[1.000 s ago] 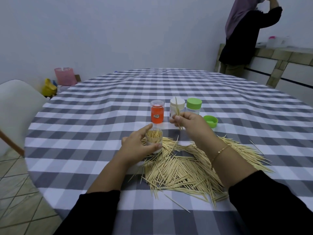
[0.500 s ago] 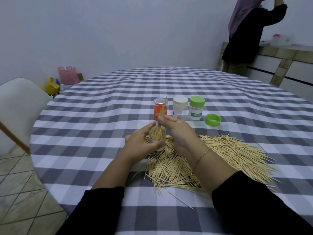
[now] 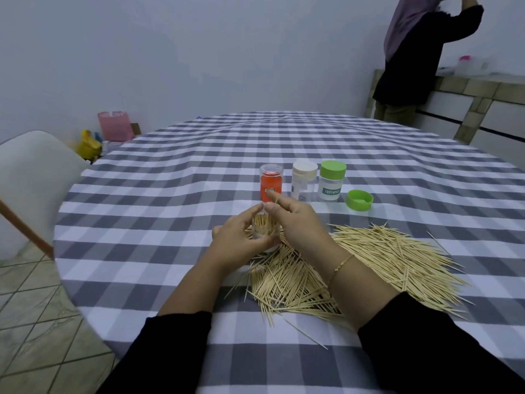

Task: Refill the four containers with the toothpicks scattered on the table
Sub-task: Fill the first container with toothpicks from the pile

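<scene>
Right now four containers are in view, and the clear jar [image 3: 263,233] at the near middle of the table [image 3: 170,194] serves as the landmark. It stands upright, partly filled with toothpicks standing on end, its mouth uncovered. The left hand [image 3: 237,243] wraps round its left side, thumb and fingers curled against the wall, gripping it. The right hand [image 3: 295,220] hovers just over its right rim with fingers loosely spread and extended; whether anything is pinched at the fingertips cannot be told.

Behind the jar stand the other three in one row: an orange jar [image 3: 271,184] with a clear lid straight behind it, a white-capped one [image 3: 304,182] to the right of that, and a green-capped one [image 3: 332,180] furthest right, labelled TOOTHPICK. One loose green cap [image 3: 359,199] lies open side up, right of that row and well apart from the jar.

One big heap of toothpicks [image 3: 369,263] spreads from the foot of the jar toward the right and toward the near edge, too many to count; a few strays lie apart at its near side.

One white chair [image 3: 31,177] stands left of the table. Far behind the jar, left, sit one pink bin [image 3: 115,125] and one yellow object [image 3: 89,145] on the floor. One person [image 3: 420,52] in dark clothes stands far back right at a counter [image 3: 483,92]
</scene>
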Available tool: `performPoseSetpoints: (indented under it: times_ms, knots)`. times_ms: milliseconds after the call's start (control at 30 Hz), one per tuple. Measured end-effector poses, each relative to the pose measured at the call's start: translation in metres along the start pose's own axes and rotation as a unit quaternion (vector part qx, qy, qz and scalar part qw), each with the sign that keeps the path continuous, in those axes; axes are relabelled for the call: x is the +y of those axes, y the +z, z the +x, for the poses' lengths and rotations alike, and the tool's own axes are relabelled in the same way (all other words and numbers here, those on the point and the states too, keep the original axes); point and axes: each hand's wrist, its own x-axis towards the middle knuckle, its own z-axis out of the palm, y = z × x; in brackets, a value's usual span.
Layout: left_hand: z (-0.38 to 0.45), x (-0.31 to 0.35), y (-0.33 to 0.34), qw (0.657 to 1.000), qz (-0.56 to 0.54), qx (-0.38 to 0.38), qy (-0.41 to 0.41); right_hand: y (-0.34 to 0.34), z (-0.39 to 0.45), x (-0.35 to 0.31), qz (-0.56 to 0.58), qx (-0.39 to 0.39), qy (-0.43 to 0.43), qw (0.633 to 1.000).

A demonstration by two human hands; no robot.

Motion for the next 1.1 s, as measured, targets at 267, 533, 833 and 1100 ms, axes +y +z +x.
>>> performPoseSetpoints:
  times_ms: [267, 533, 833, 1100]
  knots:
    - [-0.002, 0.003, -0.001, 1.0, 0.005, 0.002, 0.0, 0.009, 0.001, 0.008, -0.211, 0.037, -0.11, 0.971]
    - [-0.005, 0.009, -0.004, 1.0, 0.008, 0.006, 0.009, 0.009, 0.003, 0.005, -0.345, -0.001, -0.058, 0.937]
    - [0.0, 0.002, -0.002, 0.999, 0.023, 0.005, -0.022, -0.041, -0.004, -0.003, -0.249, 0.0, -0.025, 0.968]
    - [0.005, -0.003, 0.0, 0.999, 0.027, 0.005, -0.029, -0.073, -0.006, 0.011, -0.592, -0.121, 0.04, 0.796]
